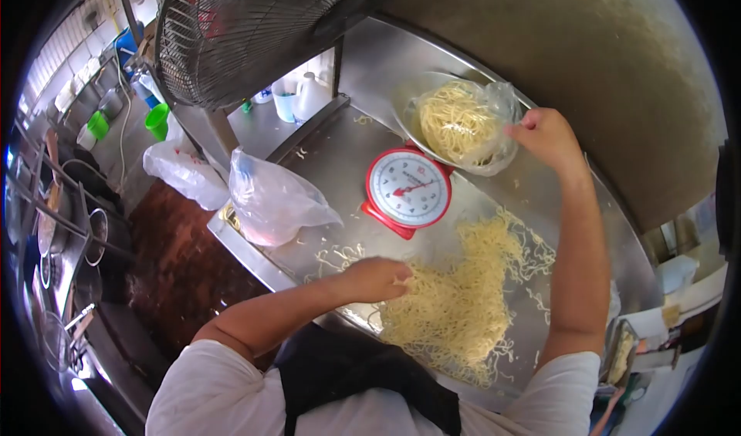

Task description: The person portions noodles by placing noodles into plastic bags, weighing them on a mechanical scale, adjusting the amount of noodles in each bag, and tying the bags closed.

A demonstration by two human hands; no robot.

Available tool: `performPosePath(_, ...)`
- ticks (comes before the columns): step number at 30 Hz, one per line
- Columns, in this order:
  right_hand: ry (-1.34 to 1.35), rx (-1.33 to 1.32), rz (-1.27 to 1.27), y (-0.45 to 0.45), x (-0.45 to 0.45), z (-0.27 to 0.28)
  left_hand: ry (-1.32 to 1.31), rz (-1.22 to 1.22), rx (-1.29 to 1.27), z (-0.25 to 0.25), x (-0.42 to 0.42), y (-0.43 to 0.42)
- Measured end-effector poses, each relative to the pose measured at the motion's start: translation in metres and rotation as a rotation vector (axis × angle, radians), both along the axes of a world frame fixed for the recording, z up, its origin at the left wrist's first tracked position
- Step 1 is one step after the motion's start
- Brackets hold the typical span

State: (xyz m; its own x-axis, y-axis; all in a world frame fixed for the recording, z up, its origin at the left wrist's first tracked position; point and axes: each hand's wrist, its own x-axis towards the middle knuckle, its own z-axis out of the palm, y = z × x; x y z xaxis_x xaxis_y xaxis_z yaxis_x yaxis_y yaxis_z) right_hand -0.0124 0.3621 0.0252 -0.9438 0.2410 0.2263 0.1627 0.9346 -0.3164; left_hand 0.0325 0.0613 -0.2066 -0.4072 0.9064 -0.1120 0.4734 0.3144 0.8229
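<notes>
At the back right, my right hand pinches the edge of a clear plastic bag. The bag holds yellow noodles and rests in a metal pan on top of a red dial scale. My left hand is closed, at the left edge of a spread heap of loose noodles. What its fingers hold, if anything, is hidden. The scale's red needle points to the lower left of the dial.
A filled white plastic bag stands at the left edge of the steel table, beside another white bag. A large fan looms at the upper left. Behind it are a white jug and a plastic container.
</notes>
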Motion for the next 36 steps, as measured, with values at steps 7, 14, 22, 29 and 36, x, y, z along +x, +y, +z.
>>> performPosePath(7,0.128,-0.152,-0.108,0.028,-0.02,-0.04,0.506,0.363,0.747,0.143,-0.048,0.058)
performPosePath(14,-0.088,0.186,-0.062,-0.035,-0.004,-0.01,0.911,0.572,0.416,0.188,-0.113,0.123)
performPosePath(22,0.128,0.216,0.18,-0.042,-0.013,-0.03,0.817,0.699,0.54,0.202,-0.154,0.092)
performPosePath(29,0.129,0.353,0.089,-0.052,-0.021,-0.003,1.405,0.048,0.382,0.203,-0.122,0.065)
performPosePath(36,0.285,0.039,0.104,-0.053,-0.02,0.022,1.241,0.378,0.064,0.228,-0.138,0.073)
